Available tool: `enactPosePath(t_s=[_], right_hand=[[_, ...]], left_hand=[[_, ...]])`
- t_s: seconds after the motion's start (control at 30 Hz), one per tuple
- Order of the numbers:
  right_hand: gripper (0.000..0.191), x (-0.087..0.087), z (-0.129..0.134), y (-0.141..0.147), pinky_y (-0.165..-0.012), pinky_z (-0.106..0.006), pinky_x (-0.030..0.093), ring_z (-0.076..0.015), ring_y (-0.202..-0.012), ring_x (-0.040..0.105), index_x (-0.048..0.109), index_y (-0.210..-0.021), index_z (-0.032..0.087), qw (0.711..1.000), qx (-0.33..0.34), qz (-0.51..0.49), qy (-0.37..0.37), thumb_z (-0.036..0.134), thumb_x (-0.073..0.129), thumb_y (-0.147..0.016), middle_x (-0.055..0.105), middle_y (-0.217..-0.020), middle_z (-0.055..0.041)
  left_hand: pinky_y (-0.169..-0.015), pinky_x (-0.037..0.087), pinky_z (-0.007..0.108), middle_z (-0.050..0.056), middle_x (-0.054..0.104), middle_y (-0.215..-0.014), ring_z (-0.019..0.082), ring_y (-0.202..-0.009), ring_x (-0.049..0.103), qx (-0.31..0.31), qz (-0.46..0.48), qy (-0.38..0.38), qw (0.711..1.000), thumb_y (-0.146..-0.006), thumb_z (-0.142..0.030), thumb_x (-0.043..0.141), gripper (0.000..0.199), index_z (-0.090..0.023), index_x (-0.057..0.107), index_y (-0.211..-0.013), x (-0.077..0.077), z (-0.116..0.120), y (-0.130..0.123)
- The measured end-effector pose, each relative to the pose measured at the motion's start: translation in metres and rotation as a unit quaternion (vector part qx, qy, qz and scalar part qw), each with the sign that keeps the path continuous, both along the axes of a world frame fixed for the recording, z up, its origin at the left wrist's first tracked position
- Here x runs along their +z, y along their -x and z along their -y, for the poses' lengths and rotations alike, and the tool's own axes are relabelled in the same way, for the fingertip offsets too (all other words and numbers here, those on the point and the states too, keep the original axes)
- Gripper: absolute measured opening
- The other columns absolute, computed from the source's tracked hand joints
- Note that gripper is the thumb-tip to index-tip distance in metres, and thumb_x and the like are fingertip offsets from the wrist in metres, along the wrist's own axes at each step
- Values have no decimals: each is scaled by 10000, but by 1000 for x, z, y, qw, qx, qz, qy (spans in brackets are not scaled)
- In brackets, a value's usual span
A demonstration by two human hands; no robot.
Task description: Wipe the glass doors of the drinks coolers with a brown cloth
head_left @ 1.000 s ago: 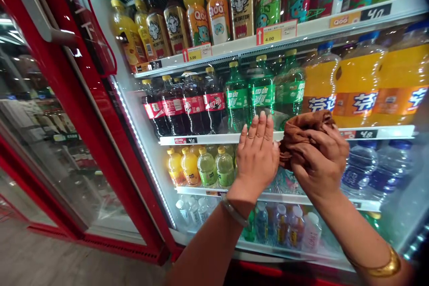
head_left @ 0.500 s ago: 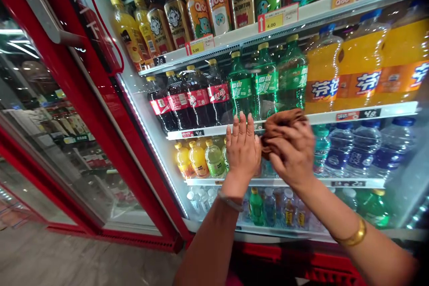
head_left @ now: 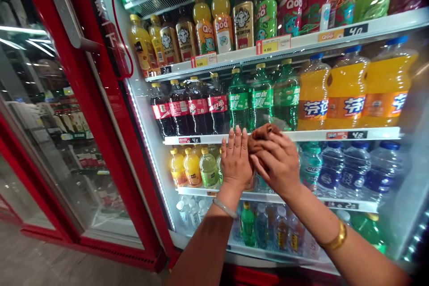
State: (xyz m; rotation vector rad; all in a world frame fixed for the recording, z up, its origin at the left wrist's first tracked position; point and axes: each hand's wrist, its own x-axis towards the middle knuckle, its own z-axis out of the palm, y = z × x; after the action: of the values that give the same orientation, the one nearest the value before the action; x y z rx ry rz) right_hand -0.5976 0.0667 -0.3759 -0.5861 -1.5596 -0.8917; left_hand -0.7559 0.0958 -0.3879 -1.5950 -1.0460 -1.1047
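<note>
My left hand [head_left: 236, 161] is stretched out flat, fingers pointing up, in front of the price rail [head_left: 214, 140] of the soda shelf. Beside it on the right, my right hand [head_left: 280, 161] grips a bunched brown cloth [head_left: 262, 134] against the same rail. Above the cloth stand green soda bottles [head_left: 262, 98]; dark cola bottles [head_left: 217, 103] are to their left and large orange soda bottles [head_left: 348, 98] to their right. Both hands hide part of the row of drinks below. Whether my left palm touches the rail I cannot tell.
A red-framed glass door [head_left: 110, 152] with a metal handle [head_left: 75, 22] is on the left. A red cord [head_left: 115, 22] hangs by the cooler's side. Juice bottles [head_left: 192, 167] and blue-labelled water bottles [head_left: 330, 172] fill the lower shelf. Grey floor [head_left: 67, 259] shows at bottom left.
My right hand and the cloth have shifted left, closer to my left hand. My left hand stays flat by the rail. The view has moved, with more of the upper shelves showing.
</note>
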Motion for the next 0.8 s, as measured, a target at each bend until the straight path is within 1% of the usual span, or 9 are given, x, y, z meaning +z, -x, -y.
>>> enactPosePath(t_s=[0.1,0.2,0.27,0.33,0.47,0.57,0.63,0.73,0.8], right_hand=[[179,-9,4,-16,-1159,-485,497,-239,-1189,640,719,-961,239,996,14,88,-10,198,813,-814,767,-1050,-13],[170,-2,-1,-30,-1132,-487,508,-246,-1161,646,711,-918,234,997,-12,75,-32,219,834,-801,764,-1015,-21],[167,8,-6,-25,-1131,-507,499,-263,-1178,633,712,-931,229,998,-24,33,-44,235,829,-812,763,-1043,-40],[209,13,-8,-13,-1141,-509,486,-264,-1193,621,720,-1021,233,999,-22,6,-49,223,810,-832,765,-1071,-45],[415,-2,-3,-7,-1180,-469,450,-228,-1198,616,675,-1277,230,998,-9,54,-8,175,765,-876,775,-1108,-22],[378,-10,0,-21,-1192,-452,431,-218,-1190,618,700,-1248,242,994,-8,107,-3,183,764,-881,779,-1097,-2],[340,-4,-2,-23,-1184,-446,434,-215,-1183,620,724,-1200,262,996,-14,91,-10,198,778,-870,778,-1079,5],[303,8,-6,-5,-1160,-466,453,-234,-1191,613,740,-1156,266,999,-23,17,-20,206,781,-862,772,-1058,-17],[288,8,-7,9,-1151,-485,460,-248,-1203,606,741,-1151,259,999,-27,-8,-15,204,769,-869,768,-1050,-33]], left_hand=[[-1351,125,470,145,295,-1709,226,-1633,86,9,4,-1,1000,-987,-209,471,698,-91,261,-1642,0,0,0],[-1344,158,503,156,291,-1707,248,-1632,101,12,5,5,1000,-973,-236,511,724,-87,266,-1638,-1,0,-1],[-1341,169,512,162,299,-1703,254,-1632,95,10,2,5,1000,-973,-234,507,708,-82,288,-1629,-1,0,-2],[-1341,172,509,159,316,-1697,245,-1632,88,10,2,-4,1000,-982,-216,485,677,-84,308,-1622,-1,-2,-1],[-1340,186,490,154,346,-1687,223,-1631,99,13,3,-26,1000,-1006,-194,452,633,-91,320,-1616,-2,-3,0],[-1340,178,488,154,334,-1694,235,-1633,101,19,2,-20,1000,-1008,-227,464,636,-81,325,-1611,-1,-1,-1],[-1341,172,491,150,327,-1699,240,-1633,105,22,3,-15,1000,-1005,-238,461,642,-81,323,-1612,-1,0,-2],[-1341,178,496,143,327,-1702,238,-1634,107,18,4,-15,1000,-1000,-217,443,644,-88,314,-1617,-1,0,-2],[-1342,186,486,136,334,-1701,225,-1635,107,18,7,-22,1000,-1007,-195,423,630,-90,310,-1618,-1,0,-1]])
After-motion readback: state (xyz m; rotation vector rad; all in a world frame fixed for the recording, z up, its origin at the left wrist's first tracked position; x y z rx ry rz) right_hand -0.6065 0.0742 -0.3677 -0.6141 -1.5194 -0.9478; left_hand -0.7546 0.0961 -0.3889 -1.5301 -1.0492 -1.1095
